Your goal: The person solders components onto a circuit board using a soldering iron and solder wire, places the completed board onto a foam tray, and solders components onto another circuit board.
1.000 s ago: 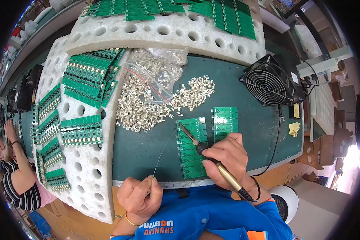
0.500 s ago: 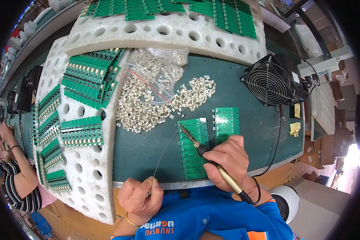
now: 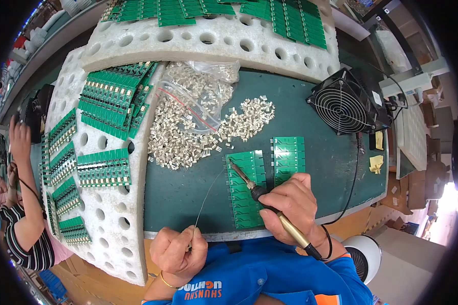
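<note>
The right hand [image 3: 292, 206] grips the iron [image 3: 277, 208], its tip over the far left corner of the near board [image 3: 246, 195]. The left hand [image 3: 179, 251] pinches the wire [image 3: 204, 199], which runs up toward that corner. The near board lies between the hands, on their far side. The other board [image 3: 288, 158] lies just to its right, beyond the right hand. White connectors [image 3: 180, 142] are heaped farther off, to the left.
</note>
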### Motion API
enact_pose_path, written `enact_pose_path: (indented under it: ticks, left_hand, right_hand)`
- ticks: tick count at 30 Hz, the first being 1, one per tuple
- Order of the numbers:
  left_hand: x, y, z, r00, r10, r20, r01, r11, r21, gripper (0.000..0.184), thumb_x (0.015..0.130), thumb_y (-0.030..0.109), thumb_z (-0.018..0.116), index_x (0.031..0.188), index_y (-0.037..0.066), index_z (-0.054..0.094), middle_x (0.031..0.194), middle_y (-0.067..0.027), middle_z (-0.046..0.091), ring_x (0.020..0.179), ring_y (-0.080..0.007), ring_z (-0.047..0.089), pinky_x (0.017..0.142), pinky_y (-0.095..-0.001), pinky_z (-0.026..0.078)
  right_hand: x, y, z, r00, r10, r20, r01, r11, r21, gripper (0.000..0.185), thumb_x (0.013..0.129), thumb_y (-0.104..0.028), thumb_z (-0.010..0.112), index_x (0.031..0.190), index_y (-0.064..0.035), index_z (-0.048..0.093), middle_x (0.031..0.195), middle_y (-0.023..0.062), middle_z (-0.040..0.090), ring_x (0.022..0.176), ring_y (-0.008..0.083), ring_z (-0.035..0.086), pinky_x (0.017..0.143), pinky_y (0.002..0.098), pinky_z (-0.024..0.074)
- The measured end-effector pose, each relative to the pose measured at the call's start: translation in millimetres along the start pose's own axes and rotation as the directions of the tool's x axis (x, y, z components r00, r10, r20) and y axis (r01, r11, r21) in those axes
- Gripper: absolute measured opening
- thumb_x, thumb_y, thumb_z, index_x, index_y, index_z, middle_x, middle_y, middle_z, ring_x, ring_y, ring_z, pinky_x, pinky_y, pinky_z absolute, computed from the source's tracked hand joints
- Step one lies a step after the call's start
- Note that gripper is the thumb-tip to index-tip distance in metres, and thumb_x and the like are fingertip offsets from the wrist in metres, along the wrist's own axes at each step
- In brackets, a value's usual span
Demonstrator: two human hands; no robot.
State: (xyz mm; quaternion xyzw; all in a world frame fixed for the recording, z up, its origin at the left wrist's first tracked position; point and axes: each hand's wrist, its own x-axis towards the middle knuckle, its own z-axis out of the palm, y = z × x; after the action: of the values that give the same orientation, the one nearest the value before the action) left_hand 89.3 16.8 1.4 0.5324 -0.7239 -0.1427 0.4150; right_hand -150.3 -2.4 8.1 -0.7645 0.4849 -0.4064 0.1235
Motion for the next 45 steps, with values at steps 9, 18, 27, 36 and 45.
enact_pose_path:
  ticks: [9, 18, 27, 36, 45]
  left_hand:
    - [-2.2, -2.4, 0.9, 1.0, 0.011, -0.014, -0.011, 1.0, -0.003, 0.016, 0.067, -0.002, 0.076, 0.08, 0.003, 0.069, 0.062, -0.0027, 0.051, 0.047, -0.0161, 0.047, 0.042, -0.0277, 0.036]
    - [-3.2, -2.6, -0.3, 0.999, 0.025, -0.019, -0.025, 1.0, -0.007, 0.016, 0.067, -0.002, 0.076, 0.079, 0.004, 0.068, 0.062, -0.0029, 0.051, 0.048, -0.0162, 0.048, 0.043, -0.0278, 0.037]
    - [-4.0, -1.4, -1.6, 1.0, 0.019, -0.004, -0.019, 1.0, 0.0, 0.016, 0.067, -0.003, 0.076, 0.079, 0.004, 0.068, 0.062, -0.0031, 0.049, 0.048, -0.0166, 0.047, 0.043, -0.0287, 0.035]
    - [-4.8, 0.8, -2.4, 1.0, 0.008, 0.006, -0.008, 1.0, -0.009, 0.015, 0.068, -0.003, 0.075, 0.079, 0.003, 0.068, 0.062, -0.0032, 0.05, 0.048, -0.0169, 0.048, 0.044, -0.0286, 0.036]
    - [-5.6, 0.7, -2.2, 1.0, 0.008, -0.006, -0.008, 1.0, -0.012, 0.015, 0.067, -0.003, 0.076, 0.079, 0.003, 0.069, 0.062, -0.0034, 0.051, 0.048, -0.017, 0.048, 0.044, -0.0285, 0.036]
  right_hand:
    - [0.0, -1.2, -0.8, 1.0, 0.004, 0.003, -0.004, 1.0, 0.004, 0.019, 0.082, -0.019, 0.071, 0.091, -0.0026, 0.066, 0.075, 0.0073, 0.063, 0.061, 0.0224, 0.055, 0.068, 0.0376, 0.0375]
    - [0.6, -4.7, -5.6, 1.0, 0.006, -0.008, -0.006, 1.0, -0.003, 0.018, 0.08, -0.016, 0.071, 0.091, -0.0029, 0.066, 0.075, 0.0075, 0.062, 0.061, 0.0221, 0.054, 0.069, 0.0382, 0.0373]
    - [1.7, -6.1, -5.6, 0.998, 0.05, -0.034, -0.048, 0.998, 0.038, 0.024, 0.067, -0.009, 0.077, 0.088, -0.0059, 0.067, 0.073, 0.0041, 0.061, 0.06, 0.0211, 0.053, 0.067, 0.0358, 0.0366]
    - [1.4, -6.3, -6.3, 0.998, 0.056, -0.03, -0.055, 0.998, 0.044, 0.024, 0.065, -0.007, 0.077, 0.087, -0.0059, 0.067, 0.073, 0.0042, 0.061, 0.06, 0.0209, 0.054, 0.067, 0.0357, 0.0371]
    - [1.7, -5.9, -4.7, 0.998, 0.053, -0.027, -0.052, 0.998, 0.046, 0.024, 0.065, -0.005, 0.076, 0.087, -0.0059, 0.067, 0.074, 0.0044, 0.061, 0.061, 0.0211, 0.055, 0.067, 0.0357, 0.037]
